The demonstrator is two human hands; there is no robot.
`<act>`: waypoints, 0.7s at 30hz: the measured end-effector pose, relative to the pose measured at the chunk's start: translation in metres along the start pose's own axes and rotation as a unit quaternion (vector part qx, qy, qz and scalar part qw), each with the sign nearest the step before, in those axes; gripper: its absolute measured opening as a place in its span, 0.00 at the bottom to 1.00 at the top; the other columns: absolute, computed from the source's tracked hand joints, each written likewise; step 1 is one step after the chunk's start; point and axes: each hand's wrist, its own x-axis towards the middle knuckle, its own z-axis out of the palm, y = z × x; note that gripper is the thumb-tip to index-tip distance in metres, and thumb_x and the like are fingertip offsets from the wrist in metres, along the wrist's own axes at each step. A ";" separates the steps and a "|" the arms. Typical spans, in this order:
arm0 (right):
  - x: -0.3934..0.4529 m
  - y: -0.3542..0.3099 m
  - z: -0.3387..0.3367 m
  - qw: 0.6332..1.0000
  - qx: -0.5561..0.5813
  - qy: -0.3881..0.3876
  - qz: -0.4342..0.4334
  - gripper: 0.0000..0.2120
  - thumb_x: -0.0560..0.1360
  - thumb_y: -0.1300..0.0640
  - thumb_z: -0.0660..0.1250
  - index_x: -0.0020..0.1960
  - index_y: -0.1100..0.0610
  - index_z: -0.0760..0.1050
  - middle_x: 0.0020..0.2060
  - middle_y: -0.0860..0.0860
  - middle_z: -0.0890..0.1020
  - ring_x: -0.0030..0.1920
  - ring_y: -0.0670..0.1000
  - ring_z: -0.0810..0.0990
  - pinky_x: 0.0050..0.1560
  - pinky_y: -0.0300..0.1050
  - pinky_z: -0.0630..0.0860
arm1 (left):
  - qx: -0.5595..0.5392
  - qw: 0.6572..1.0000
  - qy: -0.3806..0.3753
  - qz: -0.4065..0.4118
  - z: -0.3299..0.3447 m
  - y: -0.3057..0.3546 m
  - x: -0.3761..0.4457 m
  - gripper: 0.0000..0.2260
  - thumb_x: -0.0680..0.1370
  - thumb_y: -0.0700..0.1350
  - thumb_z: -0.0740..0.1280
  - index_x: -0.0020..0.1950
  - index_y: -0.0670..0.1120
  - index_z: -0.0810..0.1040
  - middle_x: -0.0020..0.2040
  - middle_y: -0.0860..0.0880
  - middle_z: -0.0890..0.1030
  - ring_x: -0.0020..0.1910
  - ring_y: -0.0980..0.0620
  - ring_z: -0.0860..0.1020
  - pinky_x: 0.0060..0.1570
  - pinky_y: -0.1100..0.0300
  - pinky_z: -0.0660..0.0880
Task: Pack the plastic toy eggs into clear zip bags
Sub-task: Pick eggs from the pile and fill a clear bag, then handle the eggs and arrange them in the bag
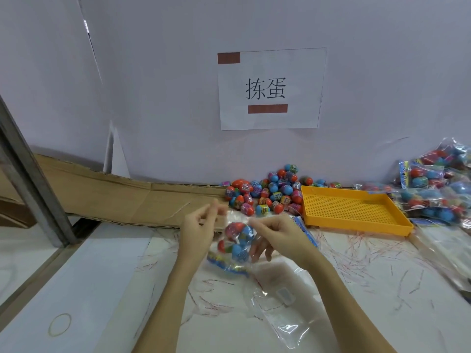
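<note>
Clear, crinkled plastic is pinched between both sets of fingers: the left hand (197, 225) grips the top edge of a zip bag (235, 244) between thumb and curled fingertips, blurred there, and the right hand (276, 236) pinches the same edge from the other side, its remaining fingers hanging loosely downward. This bag hangs just above the worktop (102, 289), its long axis roughly upright, opening at the top and a blue-and-yellow printed strip at its lower end. Inside it sit several round plastic eggs in red, blue and green.

Below the hands lie empty clear bags (277, 309), flat and glossy, on the white worktop, which is scattered with thin red strips. Behind the hands, a heap of loose eggs (266, 193) rests against the wall, each a smooth two-colour shell with a printed band round its middle. Just beside the heap on the right stands a yellow tray (356, 225), rectangular, with a perforated floor and low walls. Farther right, filled bags (438, 187) of eggs are piled together. Flattened brown cardboard (114, 197) lies along the wall on the left, and a white paper sign (270, 89) with two characters hangs on the wall.
</note>
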 end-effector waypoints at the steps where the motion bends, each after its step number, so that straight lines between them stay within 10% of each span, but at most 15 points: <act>1: -0.001 -0.002 -0.006 0.997 0.042 0.059 -0.028 0.18 0.81 0.44 0.64 0.50 0.59 0.83 0.38 0.60 0.87 0.36 0.58 0.87 0.28 0.41 0.77 | -0.011 1.000 0.028 0.006 -0.001 0.000 0.001 0.19 0.81 0.62 0.60 0.52 0.53 0.86 0.45 0.58 0.86 0.45 0.60 0.83 0.49 0.59 0.81; 5: -0.004 -0.005 -0.042 0.871 0.395 0.257 -0.137 0.24 0.79 0.38 0.61 0.72 0.46 0.71 0.59 0.55 0.85 0.51 0.53 0.87 0.43 0.45 0.81 | -0.018 0.998 0.052 0.020 -0.007 -0.003 0.006 0.21 0.80 0.63 0.60 0.49 0.49 0.84 0.42 0.54 0.84 0.45 0.55 0.81 0.47 0.58 0.79; 8: -0.002 -0.002 -0.045 0.878 0.380 0.277 -0.088 0.28 0.81 0.36 0.59 0.77 0.43 0.60 0.59 0.53 0.85 0.47 0.53 0.87 0.47 0.48 0.79 | 0.095 0.993 -0.019 0.069 -0.005 -0.007 0.005 0.15 0.79 0.61 0.63 0.50 0.53 0.83 0.44 0.57 0.83 0.45 0.58 0.80 0.43 0.68 0.74; 11: 0.001 0.001 -0.035 0.892 0.361 0.266 -0.062 0.21 0.82 0.44 0.63 0.70 0.53 0.73 0.48 0.58 0.87 0.31 0.50 0.82 0.29 0.38 0.75 | 0.196 0.964 -0.119 0.132 0.002 -0.012 0.000 0.12 0.78 0.60 0.68 0.56 0.58 0.84 0.56 0.61 0.77 0.58 0.63 0.73 0.55 0.69 0.72; 16: 0.002 0.009 -0.025 0.952 0.156 0.258 -0.052 0.14 0.84 0.52 0.63 0.52 0.59 0.84 0.34 0.57 0.84 0.27 0.50 0.78 0.26 0.37 0.69 | 0.369 0.876 -0.248 0.186 0.019 -0.020 -0.011 0.16 0.79 0.66 0.66 0.64 0.66 0.81 0.77 0.60 0.63 0.76 0.57 0.55 0.74 0.52 0.54; 21: 0.008 0.027 -0.022 0.945 -0.197 0.261 0.000 0.08 0.82 0.55 0.67 0.50 0.55 0.84 0.37 0.47 0.85 0.38 0.45 0.82 0.40 0.38 0.76 | 0.377 0.883 -0.198 0.197 0.025 -0.024 -0.012 0.12 0.77 0.63 0.69 0.57 0.62 0.85 0.73 0.61 0.69 0.73 0.56 0.59 0.68 0.58 0.52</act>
